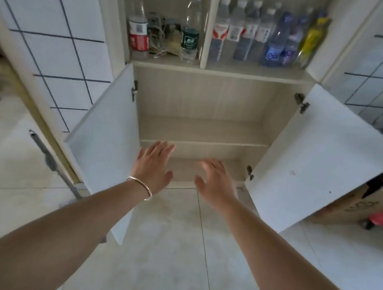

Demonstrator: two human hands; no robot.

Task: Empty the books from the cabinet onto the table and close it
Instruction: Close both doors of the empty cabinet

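Cabinet (205, 96) stands straight ahead of me, both lower doors swung wide, its shelves bare of books. My left hand (153, 164) and right hand (215, 181) reach toward the bottom shelf, fingers spread, holding nothing, touching neither door.

Head cam looks fwd and down, close on open cabinet (205, 98) w/ floor (162, 248)

Bare forearms, no sleeves; thin gold bangle (141, 188) on left wrist; right wrist unadorned.
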